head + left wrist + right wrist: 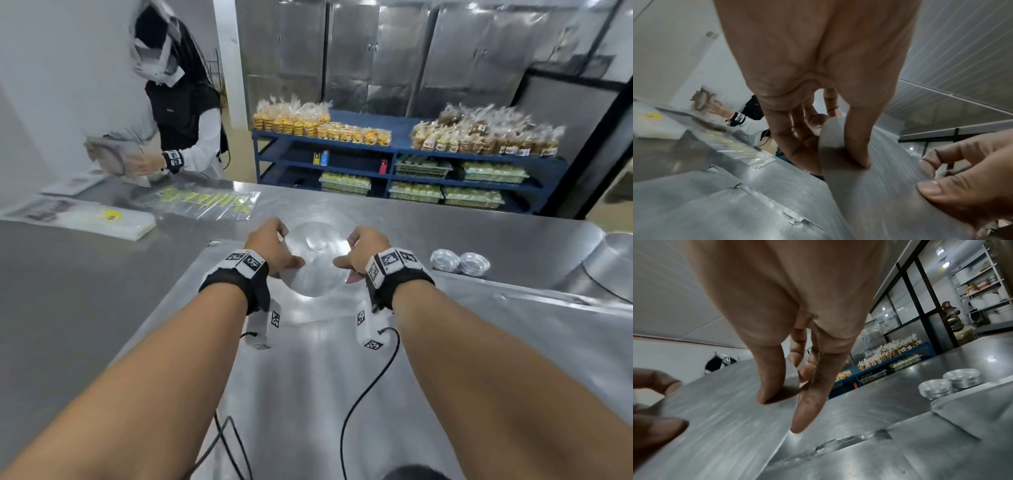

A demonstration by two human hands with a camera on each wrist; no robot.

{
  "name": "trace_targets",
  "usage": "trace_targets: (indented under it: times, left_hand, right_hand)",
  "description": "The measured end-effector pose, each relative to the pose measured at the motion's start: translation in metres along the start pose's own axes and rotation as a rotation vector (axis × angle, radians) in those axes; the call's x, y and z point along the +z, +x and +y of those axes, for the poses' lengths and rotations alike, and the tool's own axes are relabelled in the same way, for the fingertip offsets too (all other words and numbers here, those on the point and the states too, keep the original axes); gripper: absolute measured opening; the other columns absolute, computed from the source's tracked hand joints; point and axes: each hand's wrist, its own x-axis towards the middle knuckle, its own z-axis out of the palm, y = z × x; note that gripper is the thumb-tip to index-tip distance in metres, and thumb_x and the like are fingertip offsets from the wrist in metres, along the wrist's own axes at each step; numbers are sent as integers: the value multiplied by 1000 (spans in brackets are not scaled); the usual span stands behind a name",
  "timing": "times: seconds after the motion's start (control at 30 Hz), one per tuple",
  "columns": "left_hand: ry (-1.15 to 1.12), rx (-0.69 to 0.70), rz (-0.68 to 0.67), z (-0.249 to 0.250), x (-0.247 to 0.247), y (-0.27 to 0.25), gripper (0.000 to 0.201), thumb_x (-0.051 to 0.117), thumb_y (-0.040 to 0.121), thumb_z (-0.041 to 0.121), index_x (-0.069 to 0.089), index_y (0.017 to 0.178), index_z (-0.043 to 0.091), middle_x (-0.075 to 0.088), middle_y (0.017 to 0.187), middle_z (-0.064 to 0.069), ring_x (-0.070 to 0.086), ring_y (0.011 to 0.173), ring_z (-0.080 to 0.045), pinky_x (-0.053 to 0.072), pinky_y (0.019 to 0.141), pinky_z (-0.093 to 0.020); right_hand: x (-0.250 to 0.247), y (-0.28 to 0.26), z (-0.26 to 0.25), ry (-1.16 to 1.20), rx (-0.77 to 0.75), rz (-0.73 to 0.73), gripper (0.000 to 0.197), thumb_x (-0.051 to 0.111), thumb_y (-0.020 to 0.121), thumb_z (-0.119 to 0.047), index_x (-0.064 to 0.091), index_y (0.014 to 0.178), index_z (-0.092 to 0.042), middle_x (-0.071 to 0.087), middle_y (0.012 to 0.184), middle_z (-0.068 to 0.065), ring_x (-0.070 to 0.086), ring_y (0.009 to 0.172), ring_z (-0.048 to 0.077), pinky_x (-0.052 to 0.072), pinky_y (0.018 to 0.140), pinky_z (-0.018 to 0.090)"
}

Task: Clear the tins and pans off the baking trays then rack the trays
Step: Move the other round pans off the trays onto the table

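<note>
A round, shallow metal pan (313, 263) is held tilted just above a large baking tray (308, 359) on the steel table. My left hand (287, 245) grips the pan's left rim, thumb on top and fingers curled under, as the left wrist view shows on the pan (879, 186). My right hand (346, 250) grips the opposite rim the same way, and the pan (715, 418) fills the lower left of the right wrist view. Two stacks of small tins (444, 261) (474, 263) stand on the table just right of my right wrist.
Another tray (972, 410) lies to the right near the tin stacks (937, 388). Plastic bags (202, 202) and a white pack (102, 219) lie at the far left, where another person (181, 113) handles items. Blue shelves (394, 161) of packed bread stand beyond the table.
</note>
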Motion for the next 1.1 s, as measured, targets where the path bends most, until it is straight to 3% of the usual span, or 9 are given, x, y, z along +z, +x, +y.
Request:
trace_targets:
  times: [0.1,0.2,0.3,0.4,0.47,0.73,0.83,0.93,1.1]
  left_hand:
    - [22,8,-31,22,10,-57,63,94,64,12,50,107,15,56,106,-9,66,82,-31,63,53,-46]
    - [80,39,-127,33,25,-110,69,96,59,9,50,111,14,60,103,-11,71,72,-35,60,46,-43]
    - [172,102,-219,36,45,-153,66,95,61,9,55,112,15,62,102,-9,71,72,-33,61,47,-46]
    - [286,168,-235,34,67,-184,33,90,72,22,62,87,17,61,85,-3,66,66,-20,58,46,-30]
    - [352,198,-246,30,79,-201,27,83,80,30,60,69,21,59,71,1,62,61,-15,49,47,-22]
    - [439,218,-374,16,114,-252,28,79,84,34,65,63,20,61,62,2,59,59,-14,46,56,-25]
    - [483,233,-404,10,126,-266,16,80,83,33,74,80,19,69,76,3,63,70,-12,45,59,-23]
    - [515,244,-420,1,137,-278,23,80,82,30,79,101,19,75,94,1,68,85,-15,47,65,-22]
    - [551,244,-458,-13,150,-285,14,70,88,25,81,96,20,76,92,-4,69,85,-20,50,67,-25]
  right_hand:
    - [-27,-50,20,49,-34,24,39,83,73,0,59,101,-12,62,95,11,73,63,32,61,59,49]
    - [-43,-93,49,58,-105,65,35,85,65,4,64,88,-12,66,87,14,71,58,31,60,49,44]
    - [-52,-130,83,94,-116,50,34,86,62,6,69,86,-11,66,82,11,70,62,28,60,49,43]
    - [-58,-161,116,93,-101,2,33,87,63,4,71,86,-13,65,83,8,71,65,27,60,50,38]
    - [-60,-178,136,80,-105,-38,31,86,66,5,72,88,-11,64,84,8,73,69,29,61,52,41]
    - [-64,-232,180,8,-117,-124,28,87,67,0,77,84,-19,71,88,10,73,72,26,62,57,38]
    - [-61,-243,187,-81,-135,-156,28,87,68,-1,78,87,-19,70,82,3,67,60,18,59,52,28]
    - [-54,-252,193,-185,-140,-183,29,86,69,-1,79,93,-16,66,76,-4,64,65,10,49,49,13]
    - [-37,-260,201,-278,-105,-189,26,85,70,-3,80,90,-19,66,71,-7,62,60,7,49,57,17]
